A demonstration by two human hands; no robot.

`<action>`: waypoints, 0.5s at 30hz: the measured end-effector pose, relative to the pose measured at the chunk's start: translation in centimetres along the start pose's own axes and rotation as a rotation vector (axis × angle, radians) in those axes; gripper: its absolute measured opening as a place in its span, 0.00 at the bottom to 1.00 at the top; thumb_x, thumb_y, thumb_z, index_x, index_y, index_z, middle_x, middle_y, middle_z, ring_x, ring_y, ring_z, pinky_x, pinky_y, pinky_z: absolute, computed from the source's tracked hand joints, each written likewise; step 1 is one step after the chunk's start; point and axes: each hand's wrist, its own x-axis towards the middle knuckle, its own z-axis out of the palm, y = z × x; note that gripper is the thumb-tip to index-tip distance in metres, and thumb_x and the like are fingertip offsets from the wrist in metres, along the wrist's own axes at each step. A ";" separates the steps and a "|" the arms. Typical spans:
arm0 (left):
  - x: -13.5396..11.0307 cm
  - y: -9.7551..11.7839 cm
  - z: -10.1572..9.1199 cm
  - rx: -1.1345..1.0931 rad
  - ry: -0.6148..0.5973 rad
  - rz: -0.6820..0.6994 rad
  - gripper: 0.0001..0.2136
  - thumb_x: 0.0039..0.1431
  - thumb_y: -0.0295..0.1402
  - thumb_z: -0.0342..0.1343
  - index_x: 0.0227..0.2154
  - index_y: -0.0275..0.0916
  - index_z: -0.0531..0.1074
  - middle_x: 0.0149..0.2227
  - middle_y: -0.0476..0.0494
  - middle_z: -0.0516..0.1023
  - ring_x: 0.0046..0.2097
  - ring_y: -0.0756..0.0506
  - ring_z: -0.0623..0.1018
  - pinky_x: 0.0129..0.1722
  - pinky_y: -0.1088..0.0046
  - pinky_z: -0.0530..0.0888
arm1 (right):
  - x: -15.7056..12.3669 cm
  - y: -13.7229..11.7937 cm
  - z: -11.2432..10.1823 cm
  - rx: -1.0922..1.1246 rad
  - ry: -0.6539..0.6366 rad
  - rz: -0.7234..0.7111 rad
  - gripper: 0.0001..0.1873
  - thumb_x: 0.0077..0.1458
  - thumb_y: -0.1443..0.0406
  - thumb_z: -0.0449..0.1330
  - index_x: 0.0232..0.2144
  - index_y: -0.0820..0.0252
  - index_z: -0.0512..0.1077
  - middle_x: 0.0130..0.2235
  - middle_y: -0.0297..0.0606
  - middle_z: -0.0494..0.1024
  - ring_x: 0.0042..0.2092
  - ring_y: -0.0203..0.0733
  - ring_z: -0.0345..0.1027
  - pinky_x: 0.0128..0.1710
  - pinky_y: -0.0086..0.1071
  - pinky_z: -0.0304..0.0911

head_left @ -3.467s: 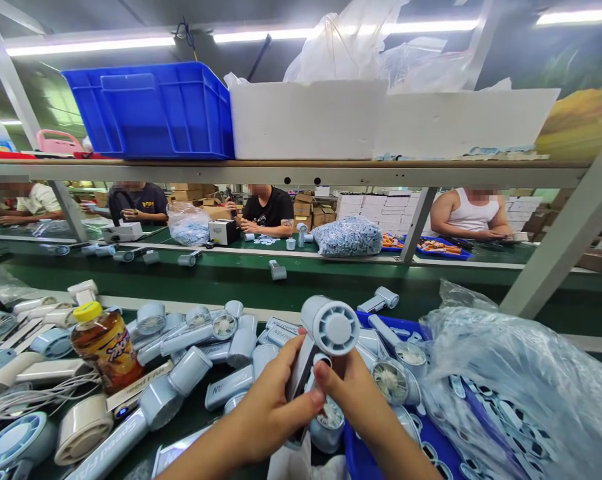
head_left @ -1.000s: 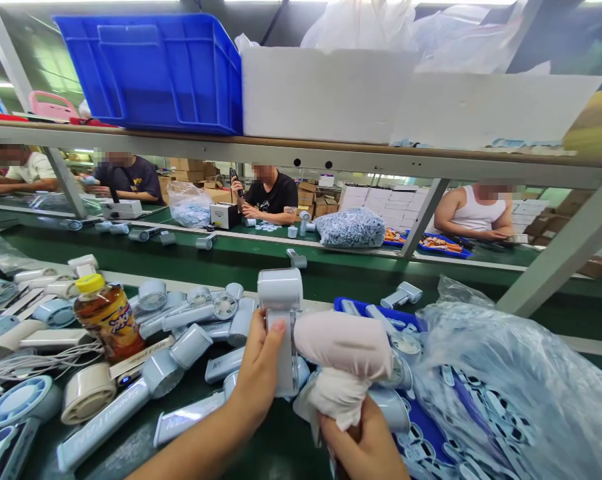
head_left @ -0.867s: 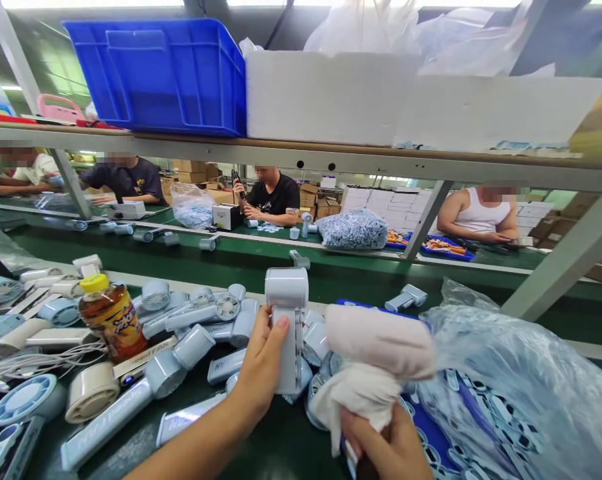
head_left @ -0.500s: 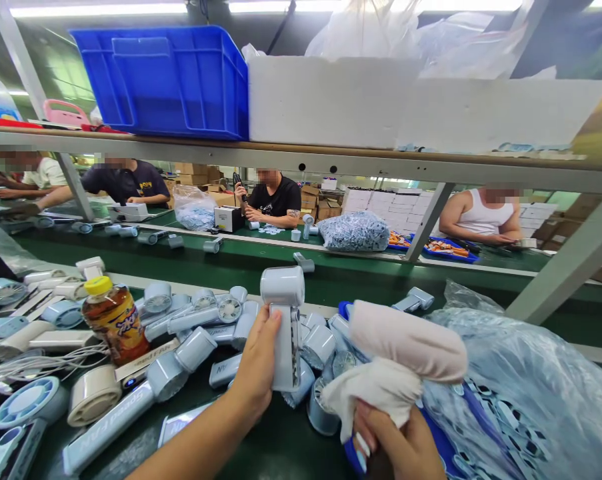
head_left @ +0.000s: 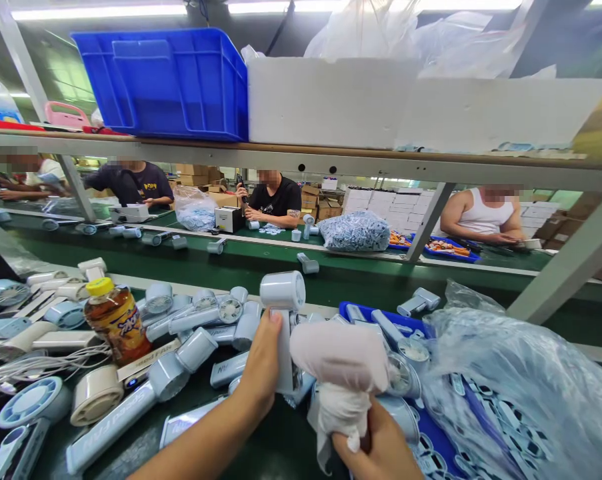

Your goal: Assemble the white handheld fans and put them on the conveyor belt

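My left hand [head_left: 259, 370] is closed round the handle of a light blue handheld fan [head_left: 283, 291], which stands upright with its round head on top. The handle's open side, showing inner parts, faces right. My right hand [head_left: 381, 443] grips a mallet [head_left: 339, 357] whose head and neck are wrapped in whitish cloth. Its padded head is close beside the fan's handle and overlaps it in view, so I cannot tell whether they touch. Behind my hands, more light blue fans [head_left: 248, 325] lie in a heap.
A blue tray [head_left: 433, 423] of fans and small parts, partly under a clear plastic bag [head_left: 541, 373], is at right. A drink bottle [head_left: 115, 319] stands among fans at left. Overhead, a shelf holds a blue crate [head_left: 165, 83]. Co-workers sit beyond the green conveyor belt [head_left: 251, 267].
My right hand has swung the mallet left, up to the fan's handle, uncovering the blue tray. My left hand stays nearly in place. Fans on the belt have shifted slightly right.
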 end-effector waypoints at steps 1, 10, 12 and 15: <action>-0.1 0.0 0.1 0.004 0.000 -0.012 0.15 0.56 0.42 0.49 0.42 0.40 0.70 0.47 0.43 0.74 0.55 0.42 0.67 0.55 0.66 0.60 | 0.0 0.0 -0.1 0.012 0.023 0.007 0.09 0.36 0.63 0.60 0.25 0.60 0.72 0.23 0.37 0.77 0.26 0.45 0.69 0.28 0.32 0.66; 0.2 -0.5 -0.8 -0.026 -0.037 0.058 0.15 0.54 0.44 0.51 0.40 0.43 0.70 0.46 0.47 0.74 0.57 0.44 0.63 0.57 0.69 0.57 | 0.0 0.5 0.3 0.104 0.117 0.106 0.10 0.36 0.65 0.60 0.27 0.60 0.72 0.22 0.36 0.76 0.25 0.45 0.69 0.27 0.33 0.66; 0.2 -0.4 -0.7 -0.038 -0.022 0.039 0.13 0.54 0.44 0.52 0.39 0.43 0.71 0.45 0.47 0.75 0.57 0.44 0.63 0.57 0.68 0.57 | 0.1 0.6 0.4 0.105 0.128 0.114 0.09 0.37 0.64 0.60 0.26 0.60 0.71 0.21 0.36 0.75 0.25 0.45 0.68 0.25 0.32 0.65; 0.1 -0.3 -0.4 -0.080 -0.026 -0.011 0.14 0.53 0.44 0.52 0.39 0.41 0.71 0.43 0.46 0.76 0.54 0.43 0.67 0.54 0.68 0.62 | 0.2 0.4 0.4 0.018 0.100 0.033 0.06 0.36 0.64 0.58 0.22 0.59 0.71 0.22 0.38 0.75 0.26 0.46 0.69 0.26 0.33 0.64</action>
